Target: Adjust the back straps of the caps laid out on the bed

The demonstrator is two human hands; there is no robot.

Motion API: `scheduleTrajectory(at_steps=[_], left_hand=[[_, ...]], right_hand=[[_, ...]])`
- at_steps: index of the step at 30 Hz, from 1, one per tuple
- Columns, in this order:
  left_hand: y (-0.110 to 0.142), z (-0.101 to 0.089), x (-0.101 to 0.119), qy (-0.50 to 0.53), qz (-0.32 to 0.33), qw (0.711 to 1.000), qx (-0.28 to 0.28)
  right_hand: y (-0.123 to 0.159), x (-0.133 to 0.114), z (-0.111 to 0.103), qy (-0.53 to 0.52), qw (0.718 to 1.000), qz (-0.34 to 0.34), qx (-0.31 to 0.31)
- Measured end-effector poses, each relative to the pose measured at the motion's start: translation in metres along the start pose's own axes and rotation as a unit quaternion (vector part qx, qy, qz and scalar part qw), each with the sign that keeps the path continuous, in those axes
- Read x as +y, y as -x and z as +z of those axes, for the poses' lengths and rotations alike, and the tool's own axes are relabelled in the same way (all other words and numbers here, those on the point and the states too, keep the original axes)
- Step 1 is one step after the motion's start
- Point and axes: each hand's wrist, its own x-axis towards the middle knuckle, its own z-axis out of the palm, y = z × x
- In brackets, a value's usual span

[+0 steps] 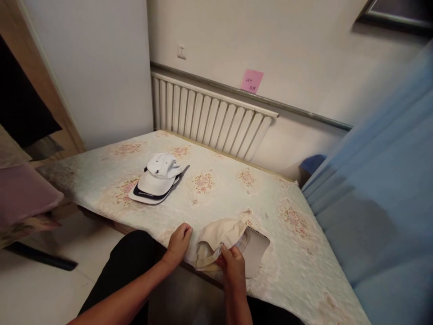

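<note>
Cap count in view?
3 visible: a white cap stacked on a black-banded cap, left of centre, and a beige cap in the right hand. More could be hidden beneath the top one.

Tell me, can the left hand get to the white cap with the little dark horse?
Probably yes: the left hand is by the near edge, and only flowered cover shows between it and the white cap. The beige cap is off to the right.
</note>
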Motion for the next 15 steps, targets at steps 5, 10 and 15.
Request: scheduleTrajectory(at_steps=[5,10,15], left_hand=[[-0.022,0.009,-0.024,-0.191,0.062,0.980,0.002],[-0.021,0.016,-0.026,-0.336,0.097,0.937,0.022],[-0.017,0.018,-0.021,-0.371,0.105,0.922,0.021]], right_hand=[[-0.004,0.000,-0.005,0.008,1.000,0.011,-0.007],[-0.008,0.002,-0.009,0.020,0.999,0.021,-0.017],[-0.014,0.002,-0.008,0.029,0.998,0.033,-0.034]])
